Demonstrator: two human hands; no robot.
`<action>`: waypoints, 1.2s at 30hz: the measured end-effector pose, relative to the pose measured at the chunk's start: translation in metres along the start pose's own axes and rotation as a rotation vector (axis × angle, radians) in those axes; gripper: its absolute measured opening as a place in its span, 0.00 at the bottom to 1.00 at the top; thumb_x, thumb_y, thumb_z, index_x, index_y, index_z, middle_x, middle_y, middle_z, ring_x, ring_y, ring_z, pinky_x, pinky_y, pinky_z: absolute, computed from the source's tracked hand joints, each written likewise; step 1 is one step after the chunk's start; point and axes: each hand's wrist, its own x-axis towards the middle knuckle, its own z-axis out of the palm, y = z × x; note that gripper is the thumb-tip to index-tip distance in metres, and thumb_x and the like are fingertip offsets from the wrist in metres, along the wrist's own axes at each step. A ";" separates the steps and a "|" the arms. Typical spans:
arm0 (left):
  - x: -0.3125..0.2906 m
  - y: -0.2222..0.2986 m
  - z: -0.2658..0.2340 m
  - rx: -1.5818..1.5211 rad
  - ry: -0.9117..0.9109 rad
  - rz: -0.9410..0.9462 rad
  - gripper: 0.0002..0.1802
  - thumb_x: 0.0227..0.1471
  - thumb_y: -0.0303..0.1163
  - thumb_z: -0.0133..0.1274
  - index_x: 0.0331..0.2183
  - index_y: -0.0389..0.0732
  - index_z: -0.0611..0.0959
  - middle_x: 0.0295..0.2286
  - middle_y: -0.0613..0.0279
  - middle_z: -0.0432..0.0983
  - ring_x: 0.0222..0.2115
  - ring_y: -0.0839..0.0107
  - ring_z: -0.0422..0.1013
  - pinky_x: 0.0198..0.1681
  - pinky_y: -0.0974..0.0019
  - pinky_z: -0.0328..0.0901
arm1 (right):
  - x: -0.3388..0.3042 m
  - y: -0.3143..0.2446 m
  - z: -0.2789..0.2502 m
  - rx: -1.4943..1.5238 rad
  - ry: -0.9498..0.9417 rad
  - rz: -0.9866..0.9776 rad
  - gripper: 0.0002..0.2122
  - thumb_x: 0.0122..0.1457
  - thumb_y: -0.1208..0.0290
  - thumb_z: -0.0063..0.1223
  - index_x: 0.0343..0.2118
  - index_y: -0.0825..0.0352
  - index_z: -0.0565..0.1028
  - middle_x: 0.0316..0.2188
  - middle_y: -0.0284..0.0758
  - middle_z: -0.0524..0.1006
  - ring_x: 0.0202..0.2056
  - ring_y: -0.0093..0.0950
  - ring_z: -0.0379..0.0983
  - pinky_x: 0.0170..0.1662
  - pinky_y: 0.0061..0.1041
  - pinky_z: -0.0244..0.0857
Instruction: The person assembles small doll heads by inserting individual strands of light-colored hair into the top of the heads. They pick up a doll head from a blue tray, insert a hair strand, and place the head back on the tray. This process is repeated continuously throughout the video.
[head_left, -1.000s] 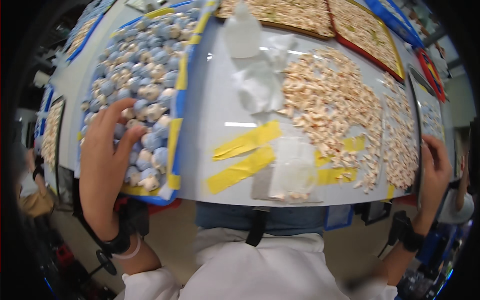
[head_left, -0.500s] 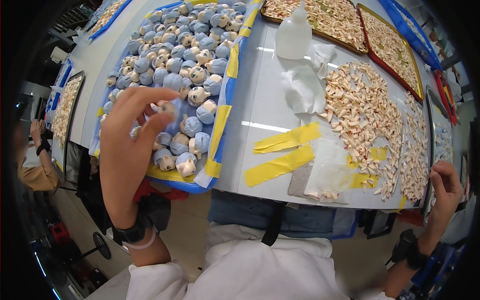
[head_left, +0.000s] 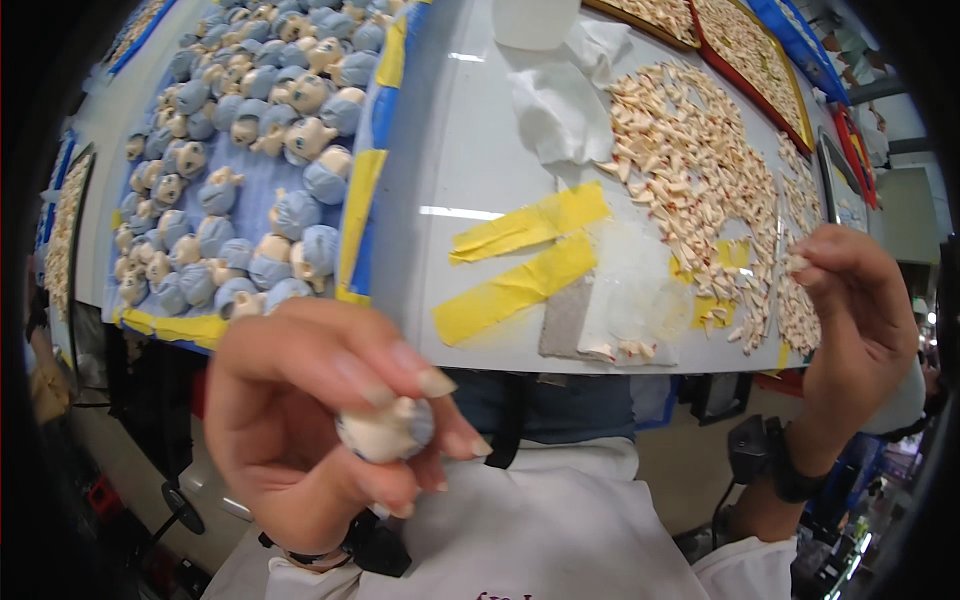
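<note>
Close to my chest, my left hand (head_left: pixel 290 400) pinches a small doll head (head_left: pixel 380 432) between fingers and thumb. The head's pale side faces up, and some light blue hair shows at its right edge. My right hand (head_left: pixel 862 310) is raised over the right front of the table, fingertips closed on a small cream piece (head_left: pixel 797 264). Below and left of it spreads a pile of similar small cream pieces (head_left: pixel 690 170) with reddish tips. At left, a blue tray (head_left: pixel 372 130) edged with yellow tape holds many blue-haired doll heads (head_left: pixel 300 140).
Yellow tape strips (head_left: pixel 520 285) cross the white table (head_left: pixel 440 150). Near its front edge lie a grey pad (head_left: pixel 567 318) and a clear sheet (head_left: pixel 640 300). Crumpled white tissue (head_left: pixel 560 115) and a white bottle (head_left: pixel 535 22) stand farther back. Trays of cream pieces (head_left: pixel 755 70) line the far right.
My left hand has moved from above the tray down toward my chest, carrying the doll head. My right hand has risen and come inward. The view has shifted to the right.
</note>
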 end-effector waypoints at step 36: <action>0.000 -0.028 0.039 0.321 -0.335 0.085 0.21 0.33 0.29 0.64 0.32 0.31 0.76 0.32 0.49 0.67 0.27 0.71 0.68 0.32 0.73 0.66 | -0.047 -0.011 0.026 0.507 -0.348 -0.013 0.13 0.40 0.65 0.64 0.23 0.59 0.68 0.22 0.27 0.64 0.24 0.20 0.59 0.25 0.18 0.52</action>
